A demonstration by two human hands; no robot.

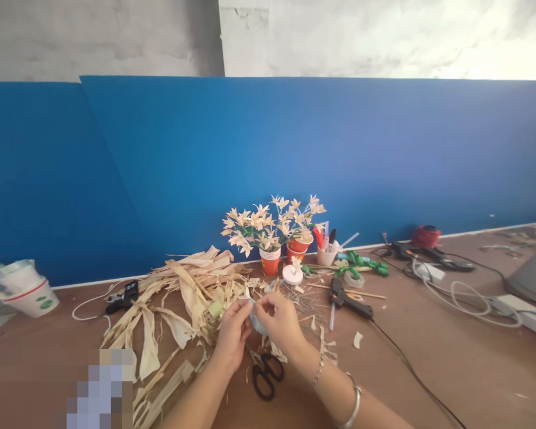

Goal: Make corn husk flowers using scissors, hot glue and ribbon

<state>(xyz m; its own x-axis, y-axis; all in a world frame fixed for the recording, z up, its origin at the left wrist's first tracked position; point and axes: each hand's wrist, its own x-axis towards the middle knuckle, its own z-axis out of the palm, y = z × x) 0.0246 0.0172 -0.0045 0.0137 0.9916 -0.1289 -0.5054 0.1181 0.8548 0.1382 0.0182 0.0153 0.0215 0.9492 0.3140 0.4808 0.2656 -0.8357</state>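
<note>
Close together over the table, my left hand (236, 330) and my right hand (279, 322) both pinch a small pale piece (251, 301) between their fingertips. Its exact kind is too small to tell. Something light bluish (256, 325) shows in the gap between the hands, partly hidden by the fingers. Black-handled scissors (267, 375) lie just below the hands, their blades partly covered. Left of my left hand spreads a heap of dry corn husks (192, 286). Beyond the hands, pale husk-like flowers on green stems stand in a red paper cup (270, 262).
A black glue gun (351, 301) lies to the right, its cord running toward the front edge. Behind it are green ribbon-like pieces (361, 262), a tape roll (354, 278) and a cup of pens (326, 256). A white bucket (33, 298) stands far left; cables (469, 292) lie far right.
</note>
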